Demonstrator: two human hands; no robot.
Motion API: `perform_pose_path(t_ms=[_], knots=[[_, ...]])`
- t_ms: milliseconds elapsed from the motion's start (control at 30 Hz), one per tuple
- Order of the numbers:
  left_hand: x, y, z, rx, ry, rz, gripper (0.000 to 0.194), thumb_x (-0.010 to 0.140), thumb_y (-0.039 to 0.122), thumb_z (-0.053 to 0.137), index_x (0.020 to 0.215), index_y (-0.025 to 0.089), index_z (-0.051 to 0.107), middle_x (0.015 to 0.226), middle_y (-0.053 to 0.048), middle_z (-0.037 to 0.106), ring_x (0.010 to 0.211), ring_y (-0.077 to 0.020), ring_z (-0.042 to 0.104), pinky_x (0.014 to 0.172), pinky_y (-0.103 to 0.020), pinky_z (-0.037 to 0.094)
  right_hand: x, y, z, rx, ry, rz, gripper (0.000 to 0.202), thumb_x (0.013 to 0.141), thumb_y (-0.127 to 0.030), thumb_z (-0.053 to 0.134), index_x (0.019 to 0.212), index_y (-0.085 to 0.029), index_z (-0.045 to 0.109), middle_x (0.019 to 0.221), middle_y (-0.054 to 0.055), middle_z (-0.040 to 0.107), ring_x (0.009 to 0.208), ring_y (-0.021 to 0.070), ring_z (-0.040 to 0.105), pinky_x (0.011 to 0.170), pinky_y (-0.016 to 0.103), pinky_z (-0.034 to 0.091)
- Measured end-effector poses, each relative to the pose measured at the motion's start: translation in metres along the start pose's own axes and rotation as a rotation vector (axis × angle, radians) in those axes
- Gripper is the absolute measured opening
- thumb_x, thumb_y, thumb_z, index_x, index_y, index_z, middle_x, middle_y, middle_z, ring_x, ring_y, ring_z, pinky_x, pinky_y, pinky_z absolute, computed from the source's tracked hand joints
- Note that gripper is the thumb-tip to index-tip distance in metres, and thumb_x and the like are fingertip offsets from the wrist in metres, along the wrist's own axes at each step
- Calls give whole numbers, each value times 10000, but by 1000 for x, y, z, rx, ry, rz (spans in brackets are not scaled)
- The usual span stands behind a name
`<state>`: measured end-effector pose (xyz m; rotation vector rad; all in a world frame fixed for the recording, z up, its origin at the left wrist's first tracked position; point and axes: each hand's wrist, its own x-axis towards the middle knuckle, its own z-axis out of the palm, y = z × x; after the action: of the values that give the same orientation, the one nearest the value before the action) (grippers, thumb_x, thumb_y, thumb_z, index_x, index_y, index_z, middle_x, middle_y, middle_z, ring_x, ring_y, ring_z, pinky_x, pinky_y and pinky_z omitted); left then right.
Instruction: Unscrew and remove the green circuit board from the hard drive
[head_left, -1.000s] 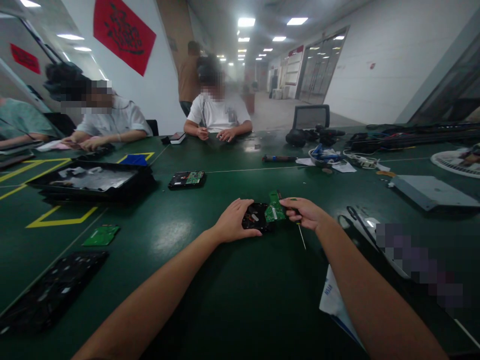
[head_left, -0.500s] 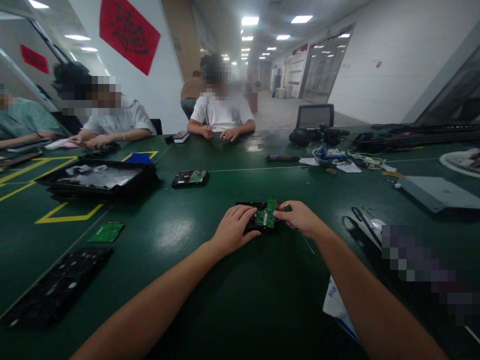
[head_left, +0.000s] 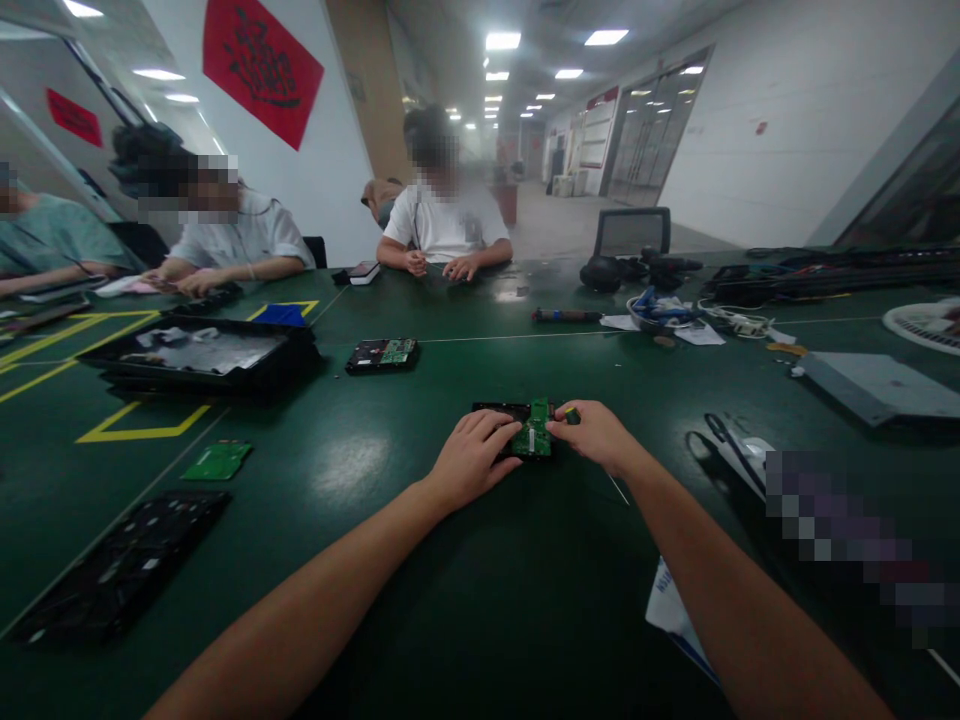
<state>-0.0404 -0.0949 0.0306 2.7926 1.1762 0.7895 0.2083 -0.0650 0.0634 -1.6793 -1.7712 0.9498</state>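
Note:
A black hard drive [head_left: 501, 408] lies on the green table, with a green circuit board [head_left: 534, 432] on its right part. My left hand [head_left: 474, 448] is closed over the drive's left side, its fingertips reaching the board's edge and the thumb along the near side. In my closed right hand [head_left: 596, 435] is a screwdriver [head_left: 573, 415] with a yellow-and-black handle; its thin shaft sticks out below the palm, pointing toward me. The right thumb and index finger touch the board's right edge. Whether they pinch it is hard to see.
Left of my hands are a second hard drive [head_left: 381, 355], a loose green board [head_left: 217, 460], black trays [head_left: 199, 365] and a black panel [head_left: 124, 565]. At right lie a grey metal case [head_left: 874, 388], cables [head_left: 739, 320] and a pen-like tool [head_left: 566, 315]. A co-worker [head_left: 446, 235] sits opposite.
The green board has shifted slightly left and lies straighter on the drive. My left fingertips have moved right, onto its edge. The right hand has barely moved.

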Motion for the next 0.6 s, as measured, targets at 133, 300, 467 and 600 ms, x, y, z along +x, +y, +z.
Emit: perform_pose_path(t_ms=[133, 300, 467, 600], knots=[[2, 10, 0, 17, -64, 87, 464, 989, 357, 552, 1445, 276, 531, 1455, -100, 571, 1366, -300, 497, 1142, -519, 400, 0, -4, 2, -233, 85, -84, 174, 814, -348, 744, 903, -199, 746, 907, 47, 748, 817, 181, 656, 698, 271, 431], [4, 16, -1, 2, -110, 98, 423, 982, 371, 553, 1398, 304, 586, 1393, -87, 621, 1305, -303, 551, 1118, -533, 409, 1, 0, -1, -165, 87, -63, 189, 796, -366, 762, 884, -199, 749, 870, 50, 749, 786, 179, 664, 675, 261, 460], [8, 23, 2, 7, -93, 82, 458, 983, 408, 550, 1416, 261, 558, 1411, -113, 597, 1314, -316, 530, 1107, -531, 421, 8, 11, -16, 291, 75, 64, 193, 860, -320, 683, 986, -175, 673, 802, 44, 703, 548, 108, 557, 467, 221, 398], [21, 39, 13, 59, -61, 17, 553, 982, 483, 537, 1450, 189, 514, 1424, -157, 573, 1318, -347, 511, 1088, -537, 435, 14, 21, -28, 403, 268, 111, 357, 904, -296, 633, 1237, -196, 553, 863, 46, 693, 576, 127, 640, 513, 235, 500]])
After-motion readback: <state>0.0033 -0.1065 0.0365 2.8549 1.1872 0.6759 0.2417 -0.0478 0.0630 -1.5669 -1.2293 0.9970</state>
